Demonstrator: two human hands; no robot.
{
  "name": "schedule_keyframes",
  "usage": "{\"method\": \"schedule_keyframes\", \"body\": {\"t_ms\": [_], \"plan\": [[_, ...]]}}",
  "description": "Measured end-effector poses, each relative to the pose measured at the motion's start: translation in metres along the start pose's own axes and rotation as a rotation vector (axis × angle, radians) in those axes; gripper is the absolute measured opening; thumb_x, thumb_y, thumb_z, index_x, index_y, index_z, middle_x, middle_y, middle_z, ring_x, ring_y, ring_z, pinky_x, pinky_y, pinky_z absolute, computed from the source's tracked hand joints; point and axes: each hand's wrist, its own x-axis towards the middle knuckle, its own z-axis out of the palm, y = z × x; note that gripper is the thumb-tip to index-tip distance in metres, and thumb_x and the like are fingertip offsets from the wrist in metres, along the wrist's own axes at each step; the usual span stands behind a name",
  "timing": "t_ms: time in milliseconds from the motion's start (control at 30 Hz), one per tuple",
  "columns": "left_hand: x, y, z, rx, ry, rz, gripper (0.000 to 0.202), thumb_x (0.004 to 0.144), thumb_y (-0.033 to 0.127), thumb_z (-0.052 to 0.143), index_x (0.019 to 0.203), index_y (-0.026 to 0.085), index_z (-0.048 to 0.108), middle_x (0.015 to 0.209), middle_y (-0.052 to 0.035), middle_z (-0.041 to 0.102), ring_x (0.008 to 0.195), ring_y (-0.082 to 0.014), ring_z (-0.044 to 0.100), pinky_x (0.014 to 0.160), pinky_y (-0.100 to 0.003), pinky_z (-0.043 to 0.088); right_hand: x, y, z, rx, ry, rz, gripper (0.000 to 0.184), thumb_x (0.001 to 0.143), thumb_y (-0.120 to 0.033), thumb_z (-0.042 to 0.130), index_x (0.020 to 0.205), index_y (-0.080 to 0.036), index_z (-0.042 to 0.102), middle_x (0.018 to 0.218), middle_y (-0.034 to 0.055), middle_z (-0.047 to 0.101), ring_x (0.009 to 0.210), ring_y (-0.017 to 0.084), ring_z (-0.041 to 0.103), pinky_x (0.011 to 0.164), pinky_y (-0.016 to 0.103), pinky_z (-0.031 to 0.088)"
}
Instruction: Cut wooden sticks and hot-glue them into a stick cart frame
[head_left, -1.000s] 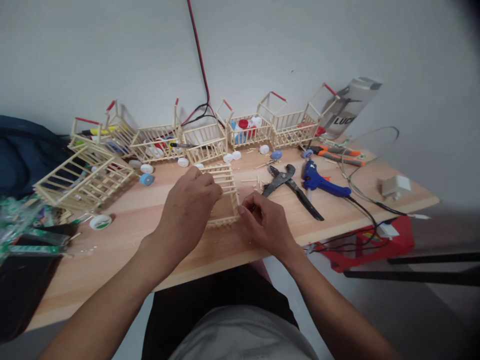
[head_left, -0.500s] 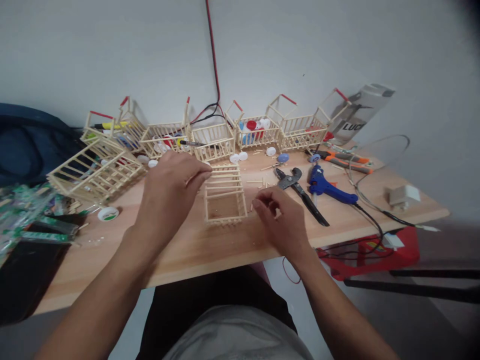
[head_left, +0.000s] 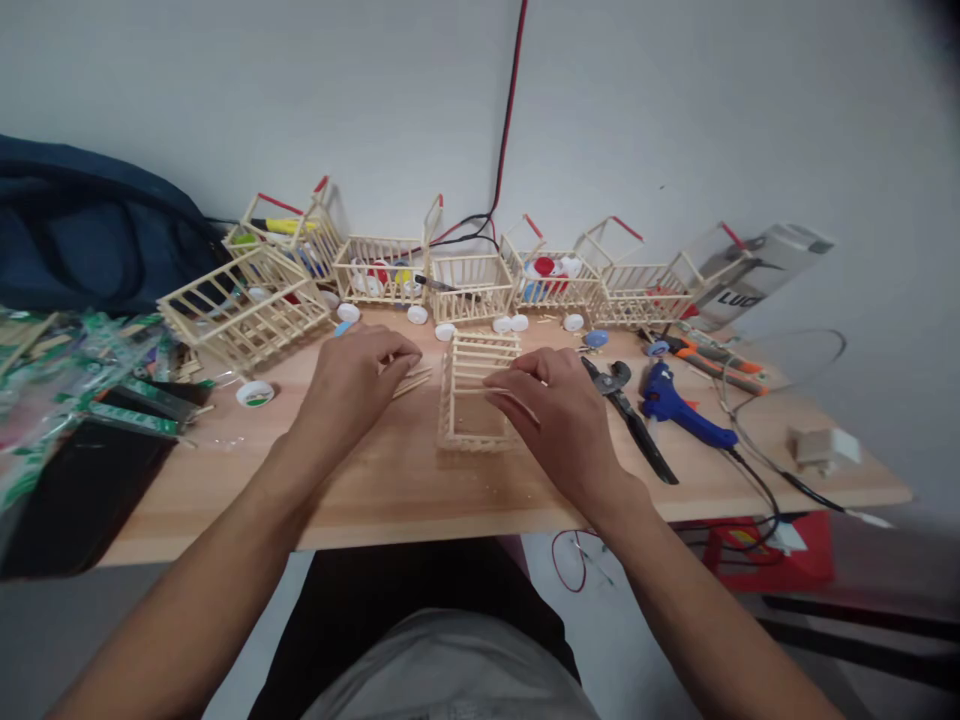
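A small basket frame of thin wooden sticks [head_left: 448, 425] lies on the table in front of me, with several rungs across its far half. My right hand [head_left: 559, 420] is over the frame's right side, thumb and fingers closed in a pinch on a thin wooden stick across the opening. Left of the frame, my left hand [head_left: 358, 385] is low over the table. Its thumb and index finger are pinched together at a few loose wooden sticks [head_left: 412, 384]; the exact grip is partly hidden.
Stick-built carts [head_left: 472, 290] with red handles line the wall, some holding bottle caps. On the right lie black-handled pliers [head_left: 637, 430], a blue glue gun [head_left: 686, 415] and orange-handled pliers [head_left: 720, 365]. Plastic packets [head_left: 90, 420], a black tablet-like slab [head_left: 67, 500] and a dark bag [head_left: 90, 230] are left.
My left hand has moved off the frame's rungs to the loose sticks beside it. My right hand has come in from the right over the frame. The view has shifted left.
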Motion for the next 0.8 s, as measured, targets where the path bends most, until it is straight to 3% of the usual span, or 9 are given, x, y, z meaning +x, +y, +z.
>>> {"method": "schedule_keyframes", "body": {"t_ms": [333, 800], "plan": [[-0.0032, -0.0031, 0.0003, -0.377, -0.245, 0.021, 0.01, 0.076, 0.024, 0.068, 0.077, 0.019, 0.076, 0.068, 0.0013, 0.072, 0.058, -0.0095, 0.056, 0.061, -0.021, 0.043, 0.0032, 0.0018, 0.0064, -0.004, -0.04, -0.011, 0.01, 0.092, -0.023, 0.06, 0.086, -0.02, 0.068, 0.082, 0.0066, 0.061, 0.08, 0.021, 0.049, 0.071, 0.035, 0.036], [-0.0023, 0.0026, -0.003, -0.393, -0.35, 0.023, 0.013, 0.074, 0.02, 0.069, 0.081, 0.022, 0.08, 0.071, -0.0002, 0.075, 0.06, -0.0106, 0.059, 0.061, -0.021, 0.043, 0.0026, -0.0024, 0.0087, -0.019, -0.053, 0.015, 0.015, 0.094, -0.026, 0.056, 0.085, -0.019, 0.066, 0.082, 0.0066, 0.058, 0.081, 0.022, 0.048, 0.072, 0.035, 0.036]]}}
